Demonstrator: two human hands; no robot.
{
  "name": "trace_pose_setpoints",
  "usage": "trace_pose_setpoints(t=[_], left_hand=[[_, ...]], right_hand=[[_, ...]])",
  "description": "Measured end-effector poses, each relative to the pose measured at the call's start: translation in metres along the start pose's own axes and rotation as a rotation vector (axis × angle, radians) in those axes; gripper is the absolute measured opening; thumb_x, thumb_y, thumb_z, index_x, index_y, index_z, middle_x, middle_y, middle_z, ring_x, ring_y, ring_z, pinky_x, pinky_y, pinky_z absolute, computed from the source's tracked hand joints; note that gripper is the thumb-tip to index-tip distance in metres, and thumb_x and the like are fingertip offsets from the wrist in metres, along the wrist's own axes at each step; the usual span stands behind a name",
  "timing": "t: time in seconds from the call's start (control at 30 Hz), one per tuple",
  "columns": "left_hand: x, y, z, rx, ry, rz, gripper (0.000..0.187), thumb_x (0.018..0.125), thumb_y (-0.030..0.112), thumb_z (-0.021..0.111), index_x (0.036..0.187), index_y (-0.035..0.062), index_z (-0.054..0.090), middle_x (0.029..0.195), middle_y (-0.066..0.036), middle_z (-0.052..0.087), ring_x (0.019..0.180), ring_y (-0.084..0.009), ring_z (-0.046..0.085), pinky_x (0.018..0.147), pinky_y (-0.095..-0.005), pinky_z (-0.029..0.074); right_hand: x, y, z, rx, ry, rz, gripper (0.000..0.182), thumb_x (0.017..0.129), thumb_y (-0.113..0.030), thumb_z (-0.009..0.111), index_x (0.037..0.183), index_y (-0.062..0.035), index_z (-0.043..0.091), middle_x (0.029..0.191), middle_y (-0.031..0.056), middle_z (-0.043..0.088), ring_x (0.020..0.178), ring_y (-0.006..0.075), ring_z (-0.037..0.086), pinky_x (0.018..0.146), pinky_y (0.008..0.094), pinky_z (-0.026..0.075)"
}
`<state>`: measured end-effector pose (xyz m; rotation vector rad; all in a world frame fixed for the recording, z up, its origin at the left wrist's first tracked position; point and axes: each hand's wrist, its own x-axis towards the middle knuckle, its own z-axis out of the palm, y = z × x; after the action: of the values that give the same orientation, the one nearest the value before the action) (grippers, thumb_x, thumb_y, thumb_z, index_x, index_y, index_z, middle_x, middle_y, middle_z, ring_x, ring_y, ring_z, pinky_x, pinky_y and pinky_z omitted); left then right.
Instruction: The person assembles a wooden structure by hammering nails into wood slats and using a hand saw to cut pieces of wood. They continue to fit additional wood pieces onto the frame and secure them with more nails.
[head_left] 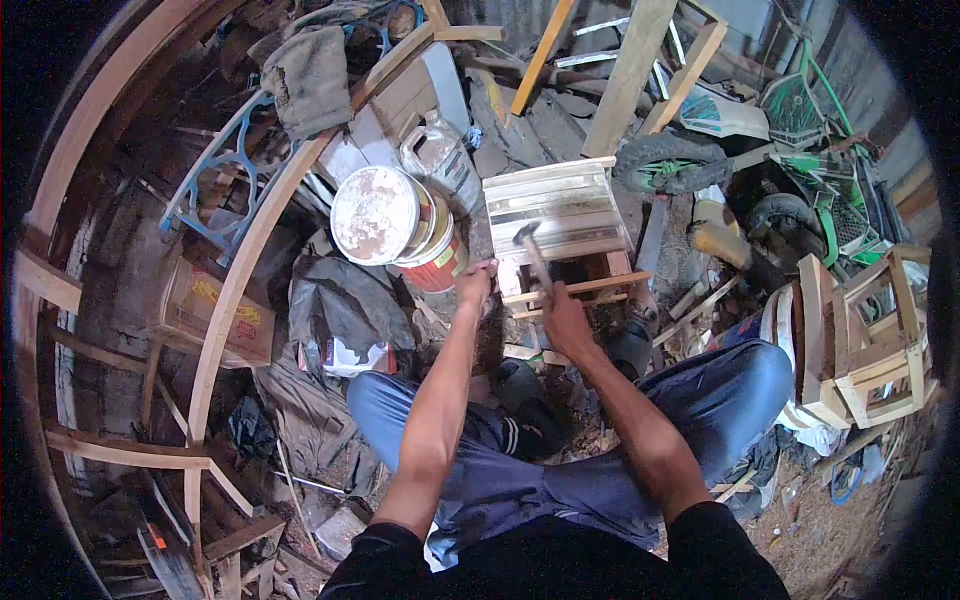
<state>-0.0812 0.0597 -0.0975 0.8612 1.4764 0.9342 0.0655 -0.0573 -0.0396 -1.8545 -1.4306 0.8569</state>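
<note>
My right hand [566,322] grips a hammer [538,262] by its wooden handle, with the metal head over the slatted top of a small wooden box [560,207]. At the box's near left corner, my left hand [477,283] is closed, its fingertips at the side. Whether it pinches the box edge or something small, I cannot make out. Light wooden slats run across the box's far part, and the near part has a dark opening. A wooden strip [590,288] crosses the box's near end, close to my right hand.
Stacked paint buckets [375,215] and a plastic jug [440,160] stand left of the box. A small wheel [672,163] lies to its right. A slatted wooden frame [880,340] rests farther right. Curved timber [245,270] and a cardboard box [215,310] are at left.
</note>
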Motion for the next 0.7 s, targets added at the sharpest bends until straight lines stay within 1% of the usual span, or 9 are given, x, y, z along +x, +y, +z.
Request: trace_pose_setpoints(t=[0.07, 0.13, 0.27, 0.33, 0.43, 0.53, 0.57, 0.63, 0.7], left_hand=[[0.002, -0.007, -0.001, -0.048, 0.023, -0.002, 0.024, 0.083, 0.021, 0.069, 0.098, 0.0029, 0.067, 0.084, -0.004, 0.065, 0.072, -0.0120, 0.058, 0.062, -0.0265, 0.046], [0.009, -0.012, -0.001, -0.111, 0.053, 0.033, 0.014, 0.079, 0.011, 0.071, 0.089, 0.0017, 0.069, 0.078, -0.007, 0.065, 0.061, -0.0136, 0.060, 0.051, -0.0268, 0.052], [-0.007, -0.003, 0.003, -0.200, 0.079, 0.009, 0.012, 0.079, 0.009, 0.070, 0.088, 0.0018, 0.068, 0.076, -0.006, 0.064, 0.058, -0.0130, 0.058, 0.047, -0.0257, 0.049], [-0.009, -0.002, 0.003, -0.283, 0.042, -0.017, 0.011, 0.081, 0.009, 0.069, 0.089, 0.0018, 0.067, 0.072, -0.004, 0.062, 0.054, -0.0112, 0.054, 0.044, -0.0246, 0.045], [-0.012, 0.000, 0.002, -0.261, 0.019, 0.013, 0.011, 0.082, 0.009, 0.067, 0.089, 0.0011, 0.066, 0.067, -0.002, 0.059, 0.051, -0.0094, 0.050, 0.041, -0.0237, 0.039], [-0.006, -0.004, -0.002, -0.320, -0.091, -0.029, 0.018, 0.082, 0.013, 0.069, 0.092, -0.0008, 0.063, 0.074, -0.005, 0.061, 0.058, -0.0115, 0.053, 0.048, -0.0247, 0.042], [-0.006, -0.006, 0.000, -0.383, -0.049, -0.040, 0.016, 0.083, 0.011, 0.067, 0.093, -0.0011, 0.061, 0.069, -0.004, 0.058, 0.053, -0.0109, 0.050, 0.043, -0.0241, 0.039], [-0.001, -0.012, -0.002, -0.385, -0.083, -0.036, 0.017, 0.083, 0.010, 0.067, 0.094, -0.0011, 0.061, 0.069, -0.003, 0.058, 0.054, -0.0108, 0.050, 0.043, -0.0240, 0.040], [0.000, -0.012, -0.002, -0.341, -0.106, -0.035, 0.018, 0.084, 0.009, 0.065, 0.097, -0.0012, 0.060, 0.069, -0.003, 0.057, 0.054, -0.0104, 0.050, 0.044, -0.0240, 0.040]], right_hand=[[-0.007, -0.014, -0.008, 0.025, 0.074, 0.006, 0.030, 0.094, -0.026, 0.045, 0.101, 0.0024, 0.042, 0.076, 0.0333, 0.056, 0.080, 0.0516, 0.054, 0.066, 0.0571, 0.040], [-0.011, -0.024, -0.009, 0.061, 0.162, -0.100, 0.026, 0.093, -0.023, 0.045, 0.105, 0.0000, 0.042, 0.074, 0.0278, 0.060, 0.072, 0.0478, 0.058, 0.063, 0.0572, 0.044], [-0.008, -0.021, -0.011, -0.132, 0.029, -0.087, 0.026, 0.093, -0.024, 0.045, 0.105, -0.0015, 0.042, 0.074, 0.0265, 0.061, 0.071, 0.0467, 0.059, 0.063, 0.0564, 0.045], [-0.007, -0.023, -0.018, -0.347, -0.016, -0.165, 0.024, 0.092, -0.024, 0.045, 0.105, -0.0039, 0.041, 0.073, 0.0247, 0.061, 0.070, 0.0454, 0.060, 0.061, 0.0553, 0.046], [-0.008, -0.020, -0.017, -0.364, -0.040, -0.163, 0.023, 0.092, -0.025, 0.045, 0.103, -0.0056, 0.040, 0.071, 0.0241, 0.062, 0.068, 0.0445, 0.061, 0.059, 0.0555, 0.047], [-0.005, -0.010, -0.009, -0.448, -0.031, -0.201, 0.021, 0.092, -0.025, 0.044, 0.101, -0.0066, 0.040, 0.072, 0.0240, 0.062, 0.068, 0.0448, 0.061, 0.057, 0.0571, 0.046], [-0.004, -0.006, -0.008, -0.459, -0.034, -0.212, 0.021, 0.092, -0.025, 0.044, 0.101, -0.0066, 0.040, 0.072, 0.0240, 0.062, 0.068, 0.0448, 0.061, 0.057, 0.0571, 0.046], [-0.004, -0.006, -0.011, -0.510, -0.087, -0.111, 0.020, 0.092, -0.024, 0.044, 0.102, -0.0071, 0.039, 0.072, 0.0239, 0.062, 0.068, 0.0452, 0.061, 0.057, 0.0579, 0.046], [-0.006, -0.012, -0.010, -0.477, -0.037, -0.143, 0.020, 0.091, -0.023, 0.045, 0.102, -0.0072, 0.039, 0.071, 0.0238, 0.062, 0.068, 0.0456, 0.061, 0.057, 0.0578, 0.046]])
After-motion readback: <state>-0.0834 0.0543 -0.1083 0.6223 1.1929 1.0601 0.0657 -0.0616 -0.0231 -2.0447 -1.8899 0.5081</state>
